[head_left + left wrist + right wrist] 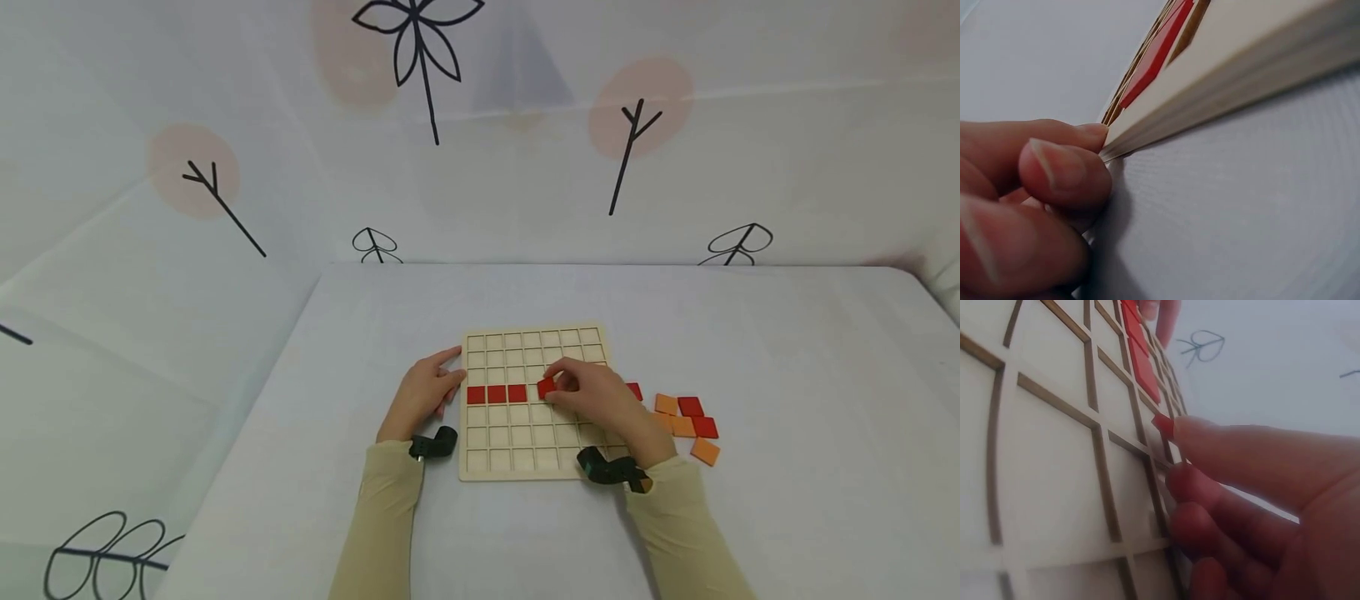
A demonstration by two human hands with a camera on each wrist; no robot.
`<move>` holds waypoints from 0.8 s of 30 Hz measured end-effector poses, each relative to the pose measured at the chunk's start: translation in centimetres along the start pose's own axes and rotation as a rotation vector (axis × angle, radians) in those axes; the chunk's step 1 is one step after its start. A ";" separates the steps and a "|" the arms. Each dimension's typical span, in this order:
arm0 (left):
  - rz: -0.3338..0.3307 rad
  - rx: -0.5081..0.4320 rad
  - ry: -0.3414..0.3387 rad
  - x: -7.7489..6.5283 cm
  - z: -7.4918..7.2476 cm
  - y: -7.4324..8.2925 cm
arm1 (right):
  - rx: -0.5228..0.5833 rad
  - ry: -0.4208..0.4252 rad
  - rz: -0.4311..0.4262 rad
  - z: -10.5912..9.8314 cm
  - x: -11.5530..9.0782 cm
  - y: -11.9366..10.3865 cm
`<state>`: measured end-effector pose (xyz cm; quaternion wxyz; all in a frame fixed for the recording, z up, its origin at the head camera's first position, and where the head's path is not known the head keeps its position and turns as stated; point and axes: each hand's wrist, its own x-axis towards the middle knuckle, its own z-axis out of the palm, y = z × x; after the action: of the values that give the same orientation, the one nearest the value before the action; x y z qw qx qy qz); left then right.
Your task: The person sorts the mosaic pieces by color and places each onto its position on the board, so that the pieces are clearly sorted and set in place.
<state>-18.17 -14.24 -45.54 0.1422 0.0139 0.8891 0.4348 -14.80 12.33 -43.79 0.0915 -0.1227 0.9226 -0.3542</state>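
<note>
Pinching a red square tile (546, 388), right hand (596, 395) holds it at the wooden grid board (498, 437), just right of three inset red tiles (497, 394); left hand (424, 392), fingers relaxed, touches the board's left edge.

A pale, creased cloth-like backdrop (517, 196), printed with black line-drawn plants (414, 14) and soft pink ovals (670, 87), is rising behind and to the left of a broad, flat white tabletop (810, 350), making the place look like a screened-off booth. The backdrop is hiding the room beyond, leaving home or studio impossible to tell.
</note>
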 end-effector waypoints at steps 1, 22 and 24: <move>0.001 0.001 0.001 0.0 0.0 0.0 | -0.004 -0.001 -0.001 0.1 0.0 -0.1; 0.010 0.004 -0.001 0.2 0.1 -0.5 | -0.103 0.008 -0.008 0.8 -0.1 -0.7; 0.017 0.006 0.002 0.3 0.1 -0.5 | -0.112 0.009 -0.008 0.9 0.0 -0.8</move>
<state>-18.34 -14.43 -46.08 0.1378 0.0214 0.8904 0.4334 -14.46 11.24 -43.92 0.0790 -0.1300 0.9407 -0.3031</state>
